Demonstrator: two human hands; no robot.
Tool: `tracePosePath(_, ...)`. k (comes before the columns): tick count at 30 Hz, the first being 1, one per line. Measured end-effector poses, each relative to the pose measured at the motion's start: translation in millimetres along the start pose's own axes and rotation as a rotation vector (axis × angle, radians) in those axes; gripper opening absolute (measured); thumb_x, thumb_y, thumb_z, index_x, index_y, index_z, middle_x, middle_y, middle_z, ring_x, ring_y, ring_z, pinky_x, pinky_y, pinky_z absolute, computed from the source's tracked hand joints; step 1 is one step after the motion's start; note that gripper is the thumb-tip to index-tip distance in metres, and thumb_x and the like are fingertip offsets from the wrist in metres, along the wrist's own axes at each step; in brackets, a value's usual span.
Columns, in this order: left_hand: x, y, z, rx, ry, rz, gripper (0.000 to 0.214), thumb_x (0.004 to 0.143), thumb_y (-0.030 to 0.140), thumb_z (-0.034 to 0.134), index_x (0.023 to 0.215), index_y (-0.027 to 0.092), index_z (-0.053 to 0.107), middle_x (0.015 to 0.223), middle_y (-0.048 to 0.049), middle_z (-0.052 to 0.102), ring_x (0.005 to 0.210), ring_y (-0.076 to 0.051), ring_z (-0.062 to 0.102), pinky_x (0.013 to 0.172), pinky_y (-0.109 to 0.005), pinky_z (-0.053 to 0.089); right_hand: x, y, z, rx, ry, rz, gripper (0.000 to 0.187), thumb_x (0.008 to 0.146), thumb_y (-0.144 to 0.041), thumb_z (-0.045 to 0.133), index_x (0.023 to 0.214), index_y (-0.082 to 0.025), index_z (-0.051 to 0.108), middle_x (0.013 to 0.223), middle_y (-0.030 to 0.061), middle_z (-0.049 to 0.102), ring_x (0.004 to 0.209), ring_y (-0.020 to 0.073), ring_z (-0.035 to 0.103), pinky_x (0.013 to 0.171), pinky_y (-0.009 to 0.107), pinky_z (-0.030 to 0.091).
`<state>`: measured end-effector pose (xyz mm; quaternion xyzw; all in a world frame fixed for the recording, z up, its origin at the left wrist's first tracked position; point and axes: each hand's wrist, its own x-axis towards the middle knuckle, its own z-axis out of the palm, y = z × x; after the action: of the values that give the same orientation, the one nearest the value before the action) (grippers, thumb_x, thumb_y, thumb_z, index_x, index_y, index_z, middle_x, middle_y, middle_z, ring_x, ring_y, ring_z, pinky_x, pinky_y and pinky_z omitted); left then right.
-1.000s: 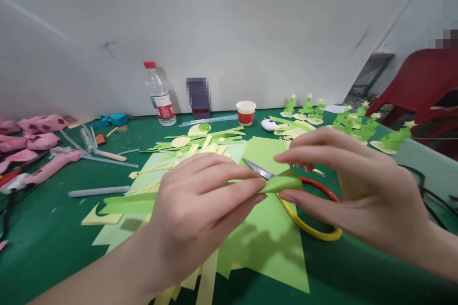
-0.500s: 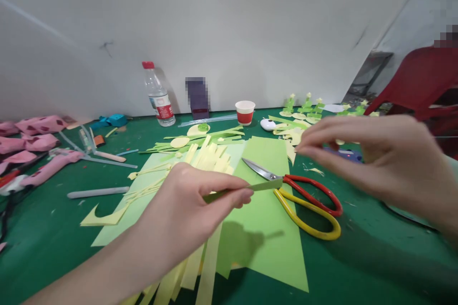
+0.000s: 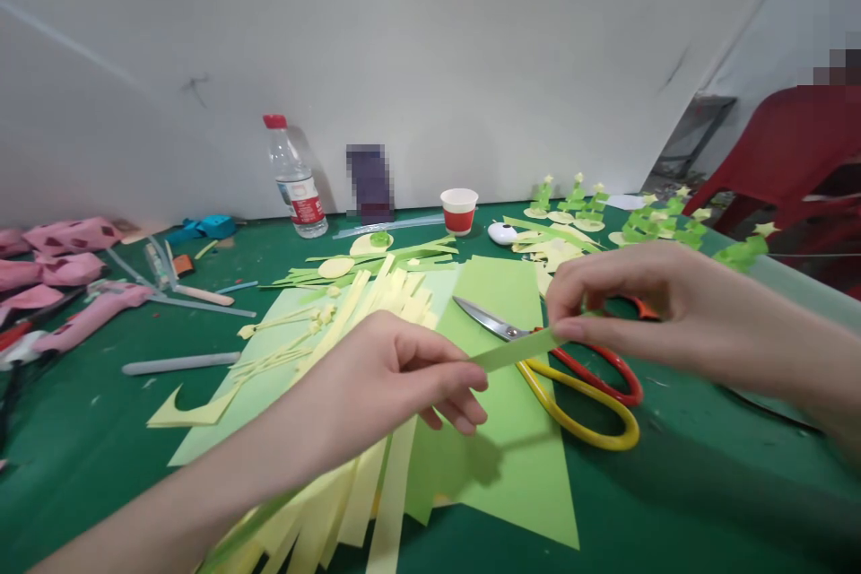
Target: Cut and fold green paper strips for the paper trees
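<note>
1. Panel, white (image 3: 404, 45) — upright behind the work surface, with dark scuffs.
2. Table, green-topped (image 3: 73, 457), strewn with paper and tools.
3. Chair, red (image 3: 794, 143), beyond the table at far right.
4. Sheet, bright green (image 3: 511, 475), flat at the centre, partly over a paler green one.
5. Left hand (image 3: 423, 368): thumb and forefinger pinching the near end of the visible green strip, the other fingers loosely curled.
6. Right hand (image 3: 625, 296): thumb and fingertips pinching the same strip farther right, palm turned inward.
7. Scissors (image 3: 515, 334), on the bright sheet; blades point to the upper left, red and yellow handles to the lower right, running past the sheet's edge.
8. Strips, pale yellow (image 3: 343, 502), fanned in a pile beneath the left forearm.
9. Bottle, clear with red cap (image 3: 296, 184), standing near the panel.
10. Green strip (image 3: 515, 352), held taut between both hands above the sheet and in front of the scissors; long axis nearly crosswise, its right end slightly raised — whether it runs on behind the left hand cannot be told.
11. Cup, red and white (image 3: 459, 213), upright near the panel.
12. Paper plants, star-topped (image 3: 577, 197), standing in a group at right rear.
</note>
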<state>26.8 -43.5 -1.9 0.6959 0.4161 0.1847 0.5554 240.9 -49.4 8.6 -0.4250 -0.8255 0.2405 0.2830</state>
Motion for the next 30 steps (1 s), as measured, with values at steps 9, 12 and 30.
tracePosePath(9, 8.5, -5.5, 1.6, -0.15, -0.092, -0.259, 0.019, 0.077, 0.028, 0.057, 0.067, 0.015, 0.066, 0.061, 0.0009, 0.069, 0.055, -0.01, 0.065, 0.045, -0.014, 0.048, 1.8, 5.4, 3.9, -0.163, 0.057, 0.026, 0.019, 0.075, -0.037, 0.057, 0.08, -0.021, 0.066, 0.084, 0.0025, 0.067, 0.077, 0.0163, 0.06, 0.068, 0.027, 0.046)
tracePosePath(12, 7.3, -7.0, 7.3, -0.105, -0.116, -0.264, 0.021, 0.077, 0.03, 0.056, 0.069, 0.014, 0.066, 0.065, -0.0005, 0.069, 0.056, -0.01, 0.064, 0.046, -0.014, 0.047, -0.5, -4.5, 24.7, -0.107, -0.013, 0.005, 0.014, 0.076, -0.025, 0.055, 0.077, -0.018, 0.066, 0.078, 0.0021, 0.068, 0.068, 0.013, 0.06, 0.061, 0.024, 0.045)
tracePosePath(30, 1.2, -6.9, -1.1, -0.113, -0.271, -0.263, 0.018, 0.074, 0.028, 0.062, 0.061, 0.016, 0.064, 0.06, 0.0023, 0.067, 0.052, -0.007, 0.061, 0.052, -0.014, 0.048, 2.0, -0.4, 18.9, 0.092, -0.431, 0.207, 0.022, 0.077, -0.026, 0.053, 0.062, -0.015, 0.065, 0.052, -0.0019, 0.052, 0.048, 0.0067, 0.039, 0.043, 0.018, 0.031)
